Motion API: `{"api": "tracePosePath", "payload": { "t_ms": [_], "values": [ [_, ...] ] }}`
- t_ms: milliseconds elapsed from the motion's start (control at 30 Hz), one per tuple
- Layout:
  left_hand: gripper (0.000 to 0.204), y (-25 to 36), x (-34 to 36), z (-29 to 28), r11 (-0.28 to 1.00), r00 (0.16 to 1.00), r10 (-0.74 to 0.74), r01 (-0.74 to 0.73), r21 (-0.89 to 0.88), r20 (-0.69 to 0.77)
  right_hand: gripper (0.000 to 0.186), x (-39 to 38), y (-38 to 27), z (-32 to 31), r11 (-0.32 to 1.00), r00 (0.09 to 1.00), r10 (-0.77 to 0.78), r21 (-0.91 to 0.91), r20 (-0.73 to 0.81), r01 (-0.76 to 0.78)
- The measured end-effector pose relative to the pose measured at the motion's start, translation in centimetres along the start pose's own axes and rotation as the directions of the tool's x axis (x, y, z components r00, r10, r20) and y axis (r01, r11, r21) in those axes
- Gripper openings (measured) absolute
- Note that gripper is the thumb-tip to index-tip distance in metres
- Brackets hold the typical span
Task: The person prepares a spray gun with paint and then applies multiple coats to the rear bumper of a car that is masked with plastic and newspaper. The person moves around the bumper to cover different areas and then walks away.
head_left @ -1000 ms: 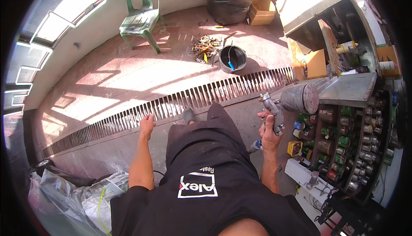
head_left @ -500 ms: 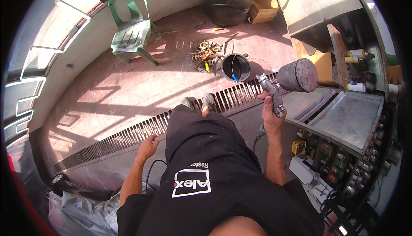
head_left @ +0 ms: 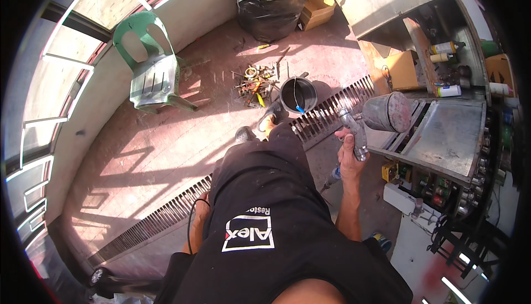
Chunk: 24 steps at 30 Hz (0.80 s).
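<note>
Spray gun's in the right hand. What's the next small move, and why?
I'd probably ease the spray gun left, away from the metal bench: the right hand holds it with its cup overlapping the bench in view, though the gap can't be judged.

There are two hands: one left hand [head_left: 203,209], partly hidden, and one right hand [head_left: 349,160]. One gun [head_left: 354,131] carries one cup [head_left: 377,113]. Two shoes [head_left: 270,115] show, with one shirt [head_left: 312,232]. Count one chair [head_left: 152,80], one bag [head_left: 271,13], one bucket [head_left: 291,90], one wheel [head_left: 97,276] and one grate [head_left: 152,222], seen in two stretches. Boxes [head_left: 402,70] number three. One tool [head_left: 264,46] lies alone; those in the single pile [head_left: 258,86] overlap too much to count. At least four canisters [head_left: 449,91] stand at the right; the cans [head_left: 440,200] below are too crowded to number.
</note>
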<state>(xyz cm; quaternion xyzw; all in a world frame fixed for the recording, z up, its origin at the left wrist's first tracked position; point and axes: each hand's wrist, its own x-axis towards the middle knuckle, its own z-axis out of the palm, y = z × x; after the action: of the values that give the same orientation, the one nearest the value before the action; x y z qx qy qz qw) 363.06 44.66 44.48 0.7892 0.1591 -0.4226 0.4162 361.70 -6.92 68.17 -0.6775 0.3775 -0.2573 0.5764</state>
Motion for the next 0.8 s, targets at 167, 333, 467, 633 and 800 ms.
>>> {"api": "tracePosePath", "payload": {
  "t_ms": [167,333,467,633,800],
  "values": [
    [0.043,3.8,5.7,-3.8,0.995,0.997,-0.066,0.063,-0.076,-0.043,0.04,-0.2,-1.0,1.6,0.999,0.998,-0.034,-0.006,-0.049,0.034],
    [0.056,5.6,11.1,-7.7,0.994,0.996,0.079,-0.076,0.083,-0.031,0.038,-1.2,-1.6,1.7,0.999,0.996,-0.049,-0.014,-0.081,0.048],
    [0.058,8.8,13.7,-7.8,0.993,0.997,0.074,-0.076,0.09,0.032,0.037,-2.7,-1.6,0.6,0.995,0.991,-0.036,-0.102,-0.128,0.023],
    [0.059,10.8,16.1,-6.8,0.991,0.995,0.08,-0.085,0.104,0.051,0.036,-3.5,-1.1,-0.1,0.993,0.979,-0.057,-0.116,-0.195,0.035],
    [0.057,9.8,19.8,-5.7,0.987,0.995,0.088,-0.082,0.138,-0.039,0.036,-3.2,-0.3,-0.3,0.996,0.967,-0.089,-0.054,-0.241,0.078]
  ]
}}
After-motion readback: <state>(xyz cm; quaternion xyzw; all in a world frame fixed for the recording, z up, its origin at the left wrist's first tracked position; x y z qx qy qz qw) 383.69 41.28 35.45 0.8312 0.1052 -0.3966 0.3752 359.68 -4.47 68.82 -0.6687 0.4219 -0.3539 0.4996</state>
